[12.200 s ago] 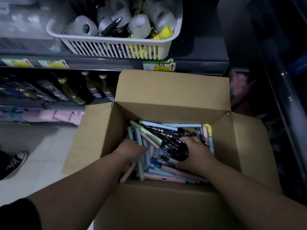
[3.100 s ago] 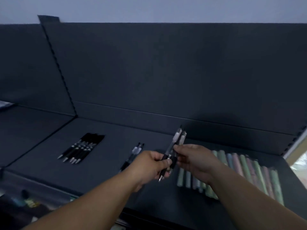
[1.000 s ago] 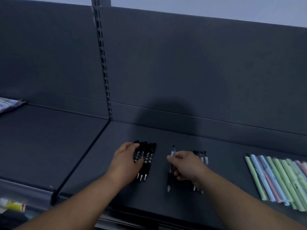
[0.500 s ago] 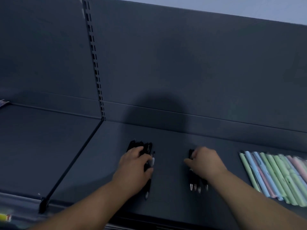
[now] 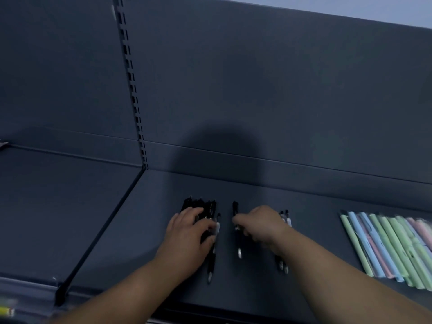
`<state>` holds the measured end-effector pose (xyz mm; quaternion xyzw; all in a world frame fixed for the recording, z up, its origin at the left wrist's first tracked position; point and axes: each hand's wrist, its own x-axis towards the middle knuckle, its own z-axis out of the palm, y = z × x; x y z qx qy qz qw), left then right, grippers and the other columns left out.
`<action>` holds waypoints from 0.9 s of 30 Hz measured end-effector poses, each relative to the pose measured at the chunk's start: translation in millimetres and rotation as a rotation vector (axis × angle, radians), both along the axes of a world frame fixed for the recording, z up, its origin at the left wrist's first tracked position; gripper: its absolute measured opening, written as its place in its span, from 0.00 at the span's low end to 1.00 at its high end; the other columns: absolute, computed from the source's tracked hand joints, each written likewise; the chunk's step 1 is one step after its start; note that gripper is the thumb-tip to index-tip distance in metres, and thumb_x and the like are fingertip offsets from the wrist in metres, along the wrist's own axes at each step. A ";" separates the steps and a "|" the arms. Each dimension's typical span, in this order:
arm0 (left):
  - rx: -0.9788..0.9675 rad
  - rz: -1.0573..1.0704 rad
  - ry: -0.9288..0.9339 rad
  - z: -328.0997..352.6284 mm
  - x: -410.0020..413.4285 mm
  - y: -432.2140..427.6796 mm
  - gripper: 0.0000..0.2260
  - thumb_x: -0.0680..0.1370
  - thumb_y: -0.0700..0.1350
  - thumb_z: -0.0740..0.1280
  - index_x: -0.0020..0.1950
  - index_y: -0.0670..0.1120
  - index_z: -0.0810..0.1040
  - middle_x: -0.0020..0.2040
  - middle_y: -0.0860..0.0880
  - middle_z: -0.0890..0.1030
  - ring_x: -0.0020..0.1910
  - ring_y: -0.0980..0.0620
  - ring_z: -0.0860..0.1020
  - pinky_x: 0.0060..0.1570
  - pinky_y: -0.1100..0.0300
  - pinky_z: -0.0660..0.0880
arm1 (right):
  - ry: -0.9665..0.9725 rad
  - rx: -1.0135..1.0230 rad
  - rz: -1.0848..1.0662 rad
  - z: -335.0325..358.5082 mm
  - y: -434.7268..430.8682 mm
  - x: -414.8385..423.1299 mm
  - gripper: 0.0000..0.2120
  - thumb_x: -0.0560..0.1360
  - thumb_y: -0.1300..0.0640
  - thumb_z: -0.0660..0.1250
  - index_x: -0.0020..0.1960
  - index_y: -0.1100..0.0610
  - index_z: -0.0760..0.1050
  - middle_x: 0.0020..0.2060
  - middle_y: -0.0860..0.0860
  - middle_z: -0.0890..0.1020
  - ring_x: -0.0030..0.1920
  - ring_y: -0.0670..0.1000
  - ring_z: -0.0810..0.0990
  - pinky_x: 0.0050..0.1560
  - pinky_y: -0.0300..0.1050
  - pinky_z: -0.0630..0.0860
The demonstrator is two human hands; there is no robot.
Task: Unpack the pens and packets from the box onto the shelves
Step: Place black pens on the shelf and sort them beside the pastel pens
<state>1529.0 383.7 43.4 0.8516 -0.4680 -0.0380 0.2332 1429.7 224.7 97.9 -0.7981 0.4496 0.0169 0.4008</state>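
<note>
A dark shelf [image 5: 117, 218] runs under a dark back panel. Near its middle the left hand [image 5: 187, 235] lies flat, fingers spread, on a row of black pens [image 5: 201, 204]. Just beside it the right hand [image 5: 261, 224], fingers curled, pinches a single pen [image 5: 238, 244] lying on the shelf. Pastel packets [image 5: 385, 244] lie side by side at the right edge.

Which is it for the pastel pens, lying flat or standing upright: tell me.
Flat: the pastel pens lie side by side on the shelf, none standing.
</note>
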 end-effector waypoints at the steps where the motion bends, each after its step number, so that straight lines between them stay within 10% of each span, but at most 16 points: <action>1: -0.001 0.026 0.000 0.1 2.8 3.3 0.16 0.79 0.57 0.60 0.67 0.61 0.70 0.75 0.55 0.58 0.75 0.55 0.52 0.73 0.57 0.42 | -0.047 0.089 -0.028 -0.9 6.1 6.0 0.13 0.69 0.51 0.68 0.30 0.57 0.73 0.25 0.50 0.76 0.23 0.49 0.69 0.23 0.34 0.62; 13: -0.122 0.103 0.251 1.8 10.7 14.5 0.16 0.80 0.54 0.61 0.67 0.56 0.73 0.74 0.53 0.63 0.73 0.55 0.60 0.73 0.56 0.56 | -0.092 0.004 0.040 -28.2 35.3 19.9 0.05 0.70 0.54 0.68 0.39 0.54 0.74 0.27 0.50 0.80 0.21 0.44 0.77 0.20 0.34 0.69; 27: 0.199 -0.066 0.006 -0.5 -4.5 -12.9 0.23 0.80 0.61 0.51 0.75 0.60 0.58 0.79 0.55 0.47 0.77 0.54 0.41 0.72 0.50 0.33 | 0.092 -0.464 0.084 -12.3 -9.0 -28.8 0.11 0.72 0.52 0.66 0.54 0.52 0.76 0.49 0.49 0.81 0.49 0.51 0.78 0.49 0.43 0.77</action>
